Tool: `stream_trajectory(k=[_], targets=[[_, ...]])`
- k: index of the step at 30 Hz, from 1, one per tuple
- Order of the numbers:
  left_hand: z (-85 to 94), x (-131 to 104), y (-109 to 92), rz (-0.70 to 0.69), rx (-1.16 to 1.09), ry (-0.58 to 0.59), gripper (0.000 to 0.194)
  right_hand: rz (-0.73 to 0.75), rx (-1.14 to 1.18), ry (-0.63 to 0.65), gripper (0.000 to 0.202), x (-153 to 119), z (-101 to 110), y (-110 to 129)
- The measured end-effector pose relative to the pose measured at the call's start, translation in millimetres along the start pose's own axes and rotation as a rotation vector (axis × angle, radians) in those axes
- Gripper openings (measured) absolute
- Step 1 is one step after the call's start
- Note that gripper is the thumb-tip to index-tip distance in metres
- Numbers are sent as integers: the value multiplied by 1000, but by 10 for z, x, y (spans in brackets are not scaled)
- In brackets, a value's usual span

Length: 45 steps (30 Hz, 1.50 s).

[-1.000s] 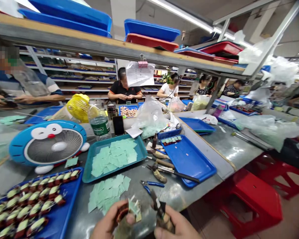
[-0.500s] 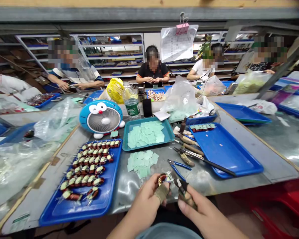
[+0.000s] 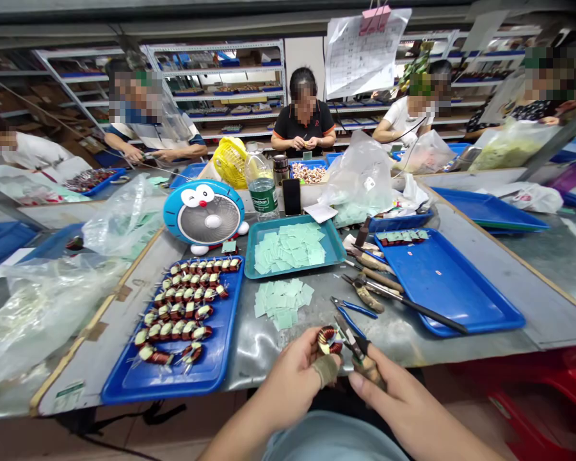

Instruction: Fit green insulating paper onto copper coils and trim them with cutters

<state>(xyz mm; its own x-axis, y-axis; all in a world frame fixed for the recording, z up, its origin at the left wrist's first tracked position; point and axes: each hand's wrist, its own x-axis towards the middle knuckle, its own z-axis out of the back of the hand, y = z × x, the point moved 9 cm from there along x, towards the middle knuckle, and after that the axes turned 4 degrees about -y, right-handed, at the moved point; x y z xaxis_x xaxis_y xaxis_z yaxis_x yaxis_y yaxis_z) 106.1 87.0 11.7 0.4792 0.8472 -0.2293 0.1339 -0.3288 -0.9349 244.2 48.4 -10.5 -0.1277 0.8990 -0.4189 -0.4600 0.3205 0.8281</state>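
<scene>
Her left hand pinched one copper coil above the tabletop edge, right hand clamped on pliers beside it, with many wound coils already traying and the far blue tray nearly bare.

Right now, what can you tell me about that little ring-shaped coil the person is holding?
The coil is a small ring wound with reddish-brown, copper-looking wire, with a pale yellowish patch across part of it. It is held above the near edge of the metal table, pinched in the left hand, whose thumb wears a tan wrap. The tip of the pliers in the right hand sits right against its side. Fine detail is too small to tell.
</scene>
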Motion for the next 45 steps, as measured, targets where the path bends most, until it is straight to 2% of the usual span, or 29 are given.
stream_trajectory(k=[7,13,18,21,24,28,30,34,36,39,40,42,45], targets=[[2,-10,49,7,58,-6,36,28,-1,80,61,-4,-38,34],[85,-58,-2,12,461,-127,42,29,-76,95,51,-14,-43,112],[36,-68,-133,-35,652,-118,37,99,-110,108,40,-36,-93,262],[5,-67,-193,-74,675,-91,34,114,-127,109,36,-55,-110,262],[-11,-88,-225,-89,671,-67,34,123,-145,52,32,-50,-97,190],[-22,-145,-288,-137,603,-72,35,172,-69,5,29,-65,-104,170],[-26,-164,-282,-142,534,-71,36,172,11,68,27,-100,-161,195],[-2,-158,-184,-114,362,-68,38,26,228,290,25,-175,-368,198],[54,-142,-172,-132,371,-107,38,20,187,222,23,-126,-353,212],[157,-124,-220,-171,476,-188,37,96,10,-12,23,0,-222,288],[186,-121,-241,-177,504,-209,37,104,-30,-47,24,30,-205,312],[225,-122,-274,-183,538,-229,37,100,-77,-29,27,63,-216,364],[248,-133,-276,-180,552,-238,37,87,-111,87,27,27,-260,446]])
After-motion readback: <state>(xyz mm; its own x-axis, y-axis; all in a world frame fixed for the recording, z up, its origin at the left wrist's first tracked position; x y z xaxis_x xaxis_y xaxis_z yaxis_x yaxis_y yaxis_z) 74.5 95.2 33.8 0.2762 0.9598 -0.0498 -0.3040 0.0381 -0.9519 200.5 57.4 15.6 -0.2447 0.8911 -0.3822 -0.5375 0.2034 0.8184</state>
